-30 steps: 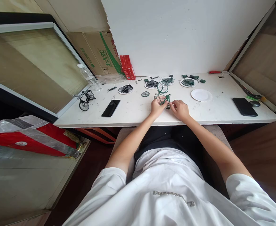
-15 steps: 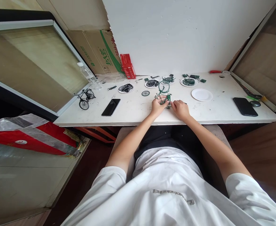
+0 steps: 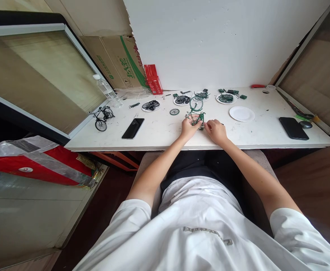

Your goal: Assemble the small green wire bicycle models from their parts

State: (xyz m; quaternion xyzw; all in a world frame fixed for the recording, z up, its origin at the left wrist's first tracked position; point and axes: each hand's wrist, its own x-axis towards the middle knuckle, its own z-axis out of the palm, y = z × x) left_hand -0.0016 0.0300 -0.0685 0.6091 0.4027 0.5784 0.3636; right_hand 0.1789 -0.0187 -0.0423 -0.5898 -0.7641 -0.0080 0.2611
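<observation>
A green model bicycle point(image 3: 196, 104) is held over the front part of the white table, one wheel pointing away from me. My left hand point(image 3: 189, 128) is closed round its frame from the left. Against its right side, my right hand point(image 3: 216, 131) has its fingers curled in a pinch at the green parts; what lies between those fingertips is too small to make out. A loose wheel point(image 3: 174, 111) lies flat to the left of the bicycle. An assembled black model bicycle point(image 3: 102, 117) stands at the table's left end.
Plates of black parts point(image 3: 150, 105) and green parts point(image 3: 226, 98) lie along the back. A bare white plate point(image 3: 242, 113) sits to the right. Phones point(image 3: 133, 128) point(image 3: 293, 128) flank the work, with a water bottle point(image 3: 108, 91) at left and a red box point(image 3: 154, 81) behind.
</observation>
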